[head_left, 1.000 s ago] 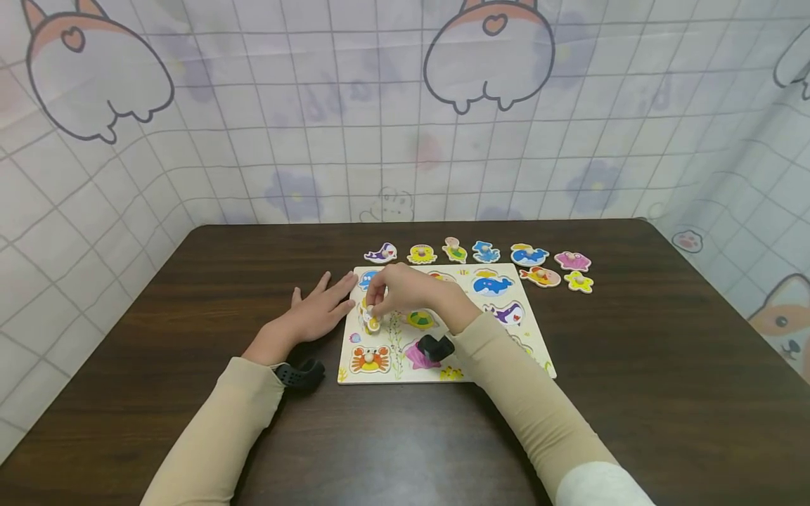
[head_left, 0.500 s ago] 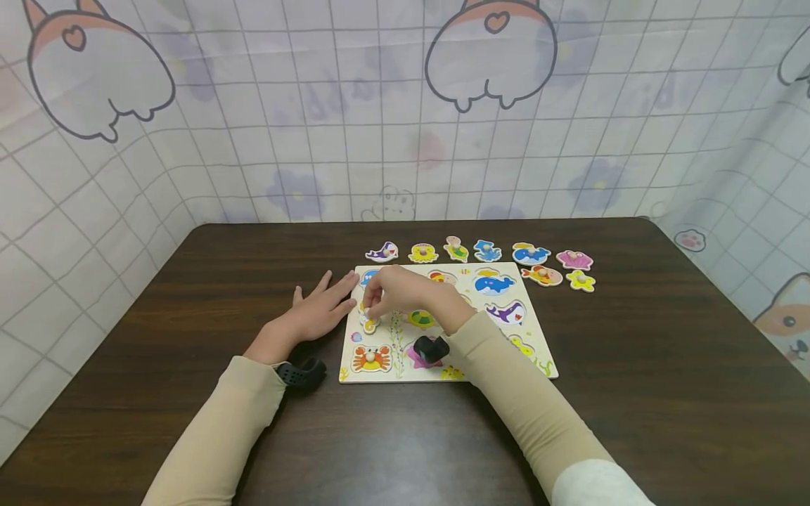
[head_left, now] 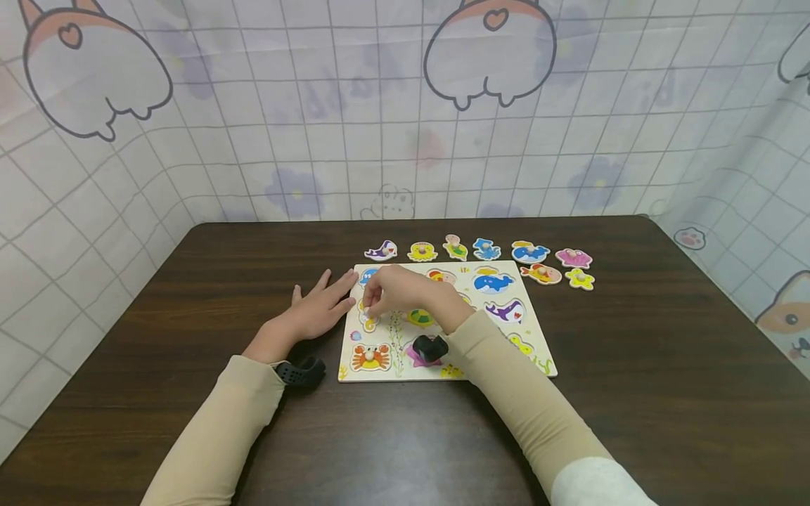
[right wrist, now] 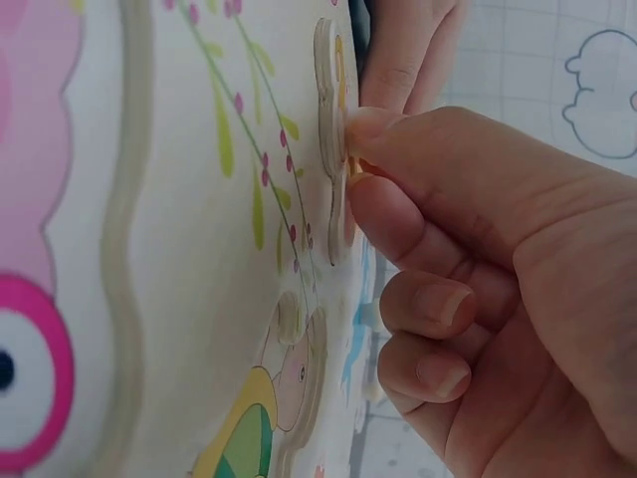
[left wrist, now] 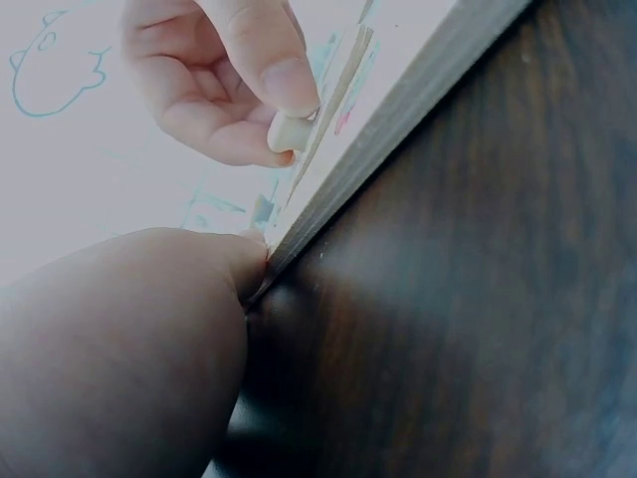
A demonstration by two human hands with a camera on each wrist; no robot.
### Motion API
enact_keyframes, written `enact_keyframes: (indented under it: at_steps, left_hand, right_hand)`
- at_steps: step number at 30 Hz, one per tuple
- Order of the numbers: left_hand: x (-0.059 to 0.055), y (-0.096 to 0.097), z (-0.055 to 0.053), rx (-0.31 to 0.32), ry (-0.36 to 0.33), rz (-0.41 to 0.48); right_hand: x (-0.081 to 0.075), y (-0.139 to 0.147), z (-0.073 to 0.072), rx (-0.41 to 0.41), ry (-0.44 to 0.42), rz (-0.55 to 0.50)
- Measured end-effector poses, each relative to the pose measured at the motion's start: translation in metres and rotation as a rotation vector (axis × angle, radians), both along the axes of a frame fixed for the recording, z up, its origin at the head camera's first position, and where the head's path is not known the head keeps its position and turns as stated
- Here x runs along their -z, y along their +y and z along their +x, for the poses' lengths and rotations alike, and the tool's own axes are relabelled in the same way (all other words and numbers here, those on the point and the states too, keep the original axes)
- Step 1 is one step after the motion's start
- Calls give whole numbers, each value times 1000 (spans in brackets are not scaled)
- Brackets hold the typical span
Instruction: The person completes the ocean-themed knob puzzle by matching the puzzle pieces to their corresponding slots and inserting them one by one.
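My right hand [head_left: 405,292] pinches the pale knob [left wrist: 289,133] of a white-and-yellow puzzle piece [head_left: 369,325] between thumb and index finger. This piece lies against the left part of the puzzle board [head_left: 382,337]; in the right wrist view its wooden edge [right wrist: 331,129] stands proud of the surface. Its full picture is hidden by my fingers. Spread and straight, my left hand [head_left: 316,309] touches the board's left edge with its fingertips. A crab piece [head_left: 370,358] sits in the lower left slot, and a blue piece [head_left: 368,275] is at the upper left.
Behind the board lie loose pieces: a purple whale [head_left: 382,251], a yellow one [head_left: 422,251], a green one [head_left: 455,247], a blue one [head_left: 486,249], a blue whale [head_left: 530,251], a pink fish [head_left: 574,258], an orange fish [head_left: 541,274] and a yellow star [head_left: 579,279].
My right hand has shifted slightly left, and the piece it pinches has turned a little and lies flatter against the board. My left hand has stayed in place.
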State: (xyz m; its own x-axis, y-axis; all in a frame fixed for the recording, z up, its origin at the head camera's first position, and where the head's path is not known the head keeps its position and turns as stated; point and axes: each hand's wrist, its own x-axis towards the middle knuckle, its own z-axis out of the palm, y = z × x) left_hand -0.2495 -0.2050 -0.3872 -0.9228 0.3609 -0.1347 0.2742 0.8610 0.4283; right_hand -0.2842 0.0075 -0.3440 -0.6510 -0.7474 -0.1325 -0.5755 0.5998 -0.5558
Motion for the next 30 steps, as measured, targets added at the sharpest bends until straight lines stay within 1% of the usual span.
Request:
enact_keyframes:
  at_steps: [10,14,17,22,26,30]
  left_hand:
    - [1,1,-1,4,-2,13]
    - [1,0,-1,-2,-3,12]
    - [1,-1,0,-7,2,18]
    - [2,-2,0,-12,9,53]
    - [2,0,1,-17,12,94]
    - [1,2,4,-32,-2,76]
  right_hand:
    - [-1,1,1,15,0,28]
    - [-5,5,4,24,24,52]
    - [-10,11,6,22,42,48]
    - [-14,30,6,28,62,21]
    - [-19,54,5,44,110,-4]
    - [-27,80,6,92,143,-34]
